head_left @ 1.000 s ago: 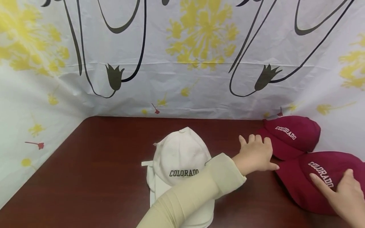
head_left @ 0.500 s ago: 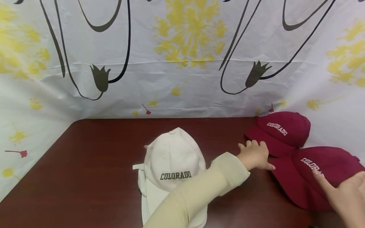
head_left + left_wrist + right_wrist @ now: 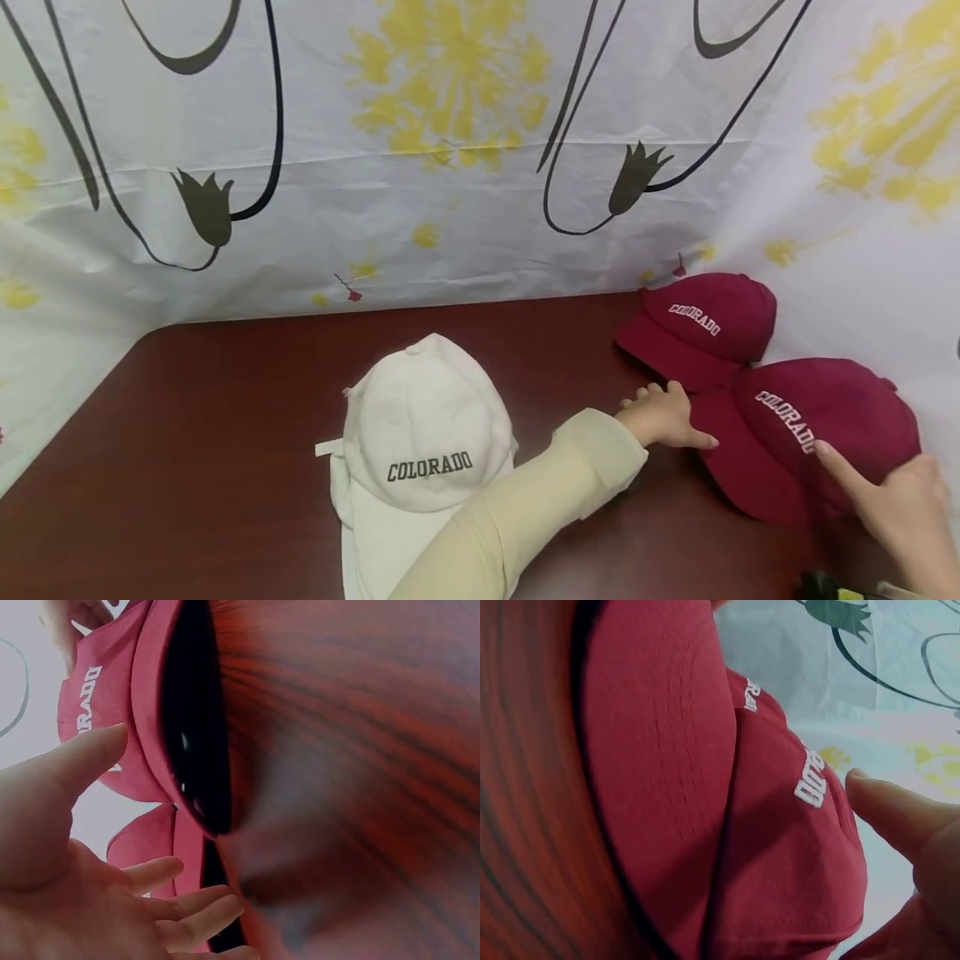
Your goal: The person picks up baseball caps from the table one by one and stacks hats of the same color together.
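Two maroon baseball caps lettered COLORADO sit at the right of the table, a nearer cap [image 3: 832, 417] and a farther cap [image 3: 712, 321]. My left hand [image 3: 660, 417] is at the brim of the nearer cap, with thumb and fingers spread apart, as the left wrist view also shows. On the other side of that cap is my right hand [image 3: 903, 504], its thumb extended by the crown near the lettering; its other fingers are largely hidden. Under my left sleeve lies a white cap [image 3: 427, 425] lettered COLORADO, its brim partly covered.
The dark reddish-brown table [image 3: 210, 450] meets a white patterned cloth [image 3: 487, 250] at its back edge. More of this cloth rises at the left and right. A small dark object [image 3: 817, 583] shows by the right wrist.
The head view has swung right, so everything sits further left in the picture. Both hands stay around the nearer maroon cap; the right hand has shifted lower along its side.
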Demonstrator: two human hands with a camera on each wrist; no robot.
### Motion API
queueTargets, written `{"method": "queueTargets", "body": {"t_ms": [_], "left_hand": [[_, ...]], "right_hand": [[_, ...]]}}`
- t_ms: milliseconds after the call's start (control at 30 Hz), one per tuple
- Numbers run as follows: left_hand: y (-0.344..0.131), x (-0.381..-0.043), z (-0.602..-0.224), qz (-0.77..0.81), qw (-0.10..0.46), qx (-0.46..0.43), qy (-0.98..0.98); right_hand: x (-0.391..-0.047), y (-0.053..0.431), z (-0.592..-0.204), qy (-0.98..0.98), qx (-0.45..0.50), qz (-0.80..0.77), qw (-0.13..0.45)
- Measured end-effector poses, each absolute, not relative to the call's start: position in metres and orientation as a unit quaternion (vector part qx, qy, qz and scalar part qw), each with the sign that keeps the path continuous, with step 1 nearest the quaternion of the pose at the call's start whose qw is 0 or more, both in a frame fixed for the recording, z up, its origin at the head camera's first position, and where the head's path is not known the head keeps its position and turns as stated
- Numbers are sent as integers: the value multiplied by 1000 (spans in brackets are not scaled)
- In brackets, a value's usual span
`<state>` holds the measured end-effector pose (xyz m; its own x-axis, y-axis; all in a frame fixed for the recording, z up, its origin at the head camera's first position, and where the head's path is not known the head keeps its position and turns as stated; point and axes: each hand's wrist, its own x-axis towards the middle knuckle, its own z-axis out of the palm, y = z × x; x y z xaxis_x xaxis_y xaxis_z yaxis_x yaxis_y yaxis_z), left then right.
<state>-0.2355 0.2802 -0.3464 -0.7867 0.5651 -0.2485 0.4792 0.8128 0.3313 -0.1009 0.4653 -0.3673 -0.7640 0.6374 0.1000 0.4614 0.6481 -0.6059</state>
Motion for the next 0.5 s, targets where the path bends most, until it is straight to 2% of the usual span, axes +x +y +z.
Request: {"method": "queueTargets", "body": {"t_ms": [233, 500], "left_hand": [[283, -236, -350, 142, 166, 298, 929], [285, -233, -352, 163, 156, 309, 924]], "right_hand": [[-106, 467, -369, -919, -275, 259, 113], [-107, 467, -376, -926, -254, 245, 135]]}}
